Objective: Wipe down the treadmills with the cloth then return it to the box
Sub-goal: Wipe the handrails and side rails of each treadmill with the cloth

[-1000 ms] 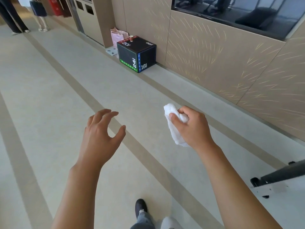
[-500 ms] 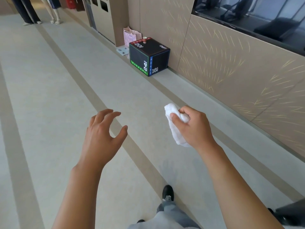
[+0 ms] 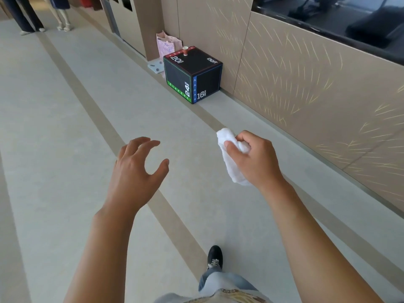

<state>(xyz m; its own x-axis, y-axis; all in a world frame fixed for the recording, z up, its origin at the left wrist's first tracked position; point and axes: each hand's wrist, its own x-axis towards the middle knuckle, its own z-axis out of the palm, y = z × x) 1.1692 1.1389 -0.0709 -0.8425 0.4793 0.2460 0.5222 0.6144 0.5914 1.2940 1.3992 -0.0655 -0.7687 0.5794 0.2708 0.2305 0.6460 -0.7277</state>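
My right hand [image 3: 255, 158] grips a crumpled white cloth [image 3: 231, 160], which hangs below my fingers at chest height. My left hand [image 3: 135, 169] is held out beside it with loosely curved fingers and holds nothing. A black box [image 3: 192, 73] with coloured edges and the numbers 20, 24 and 16 stands on the floor against the wall ahead, well beyond both hands. A small red cup [image 3: 185, 50] sits on its top. No treadmill is within reach; dark exercise machines [image 3: 367, 29] show only behind the window at the upper right.
A pink paper bag [image 3: 167, 45] leans on the wall behind the box, with a flat white scale [image 3: 156, 67] on the floor beside it. The tan wall [image 3: 306, 88] runs along my right. Two people's legs [image 3: 43, 20] stand far off at the upper left. My shoe [image 3: 215, 258] steps forward.
I have walked forward: the box is nearer and larger, and the treadmill edge at the lower right has left the view. Both hands keep their pose.
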